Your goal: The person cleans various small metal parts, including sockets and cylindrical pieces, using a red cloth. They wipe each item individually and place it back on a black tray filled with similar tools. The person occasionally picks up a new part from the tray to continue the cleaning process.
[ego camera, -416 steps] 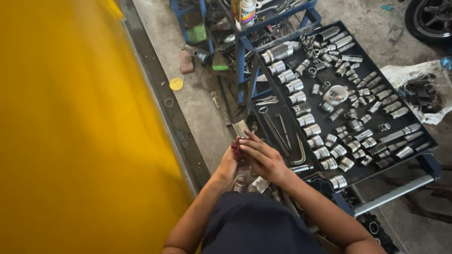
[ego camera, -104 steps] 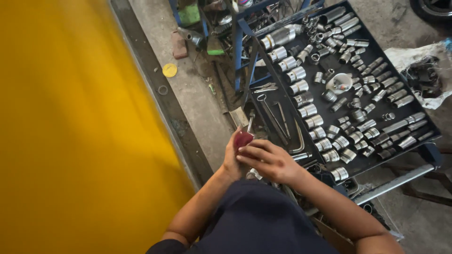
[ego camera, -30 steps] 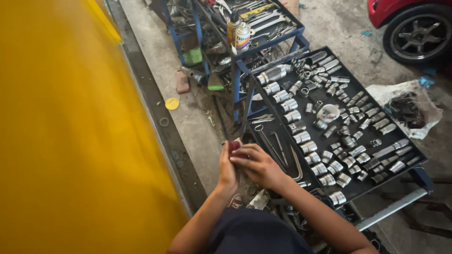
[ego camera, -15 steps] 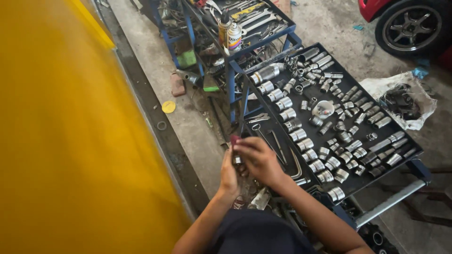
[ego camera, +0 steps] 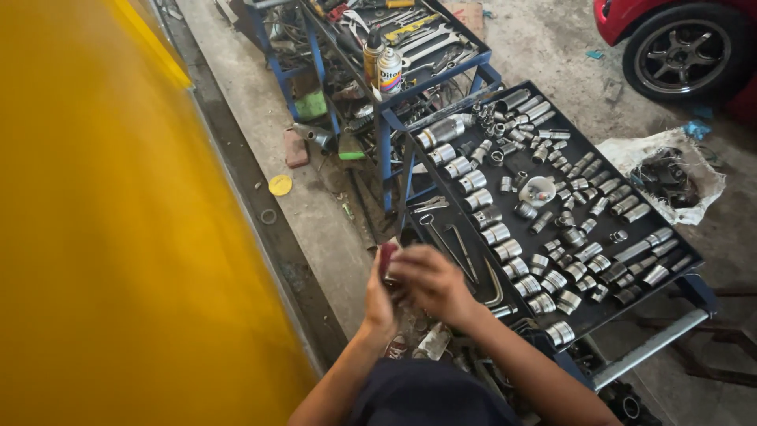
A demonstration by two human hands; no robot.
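Two hands meet just above the near end of the black tray (ego camera: 686, 260) of sockets (ego camera: 505, 252). Left hand (ego camera: 380, 296) curls shut around a small dark-red object (ego camera: 388, 259); right hand (ego camera: 430, 280), fingers bent, touches it from beside. They seem to be working the object; any next move calls for a steady left-hand grip.

Two spray cans (ego camera: 383, 67) stood upright side by side on the blue tool cart (ego camera: 441, 75), at its near left edge. The left one was dark with an orange-brown wrap; the right one was white with a label banded in red and blue and a pale cap. A crumpled white plastic bag (ego camera: 662, 170) lay on the concrete floor, just right of the black socket tray (ego camera: 583, 312), holding dark parts.
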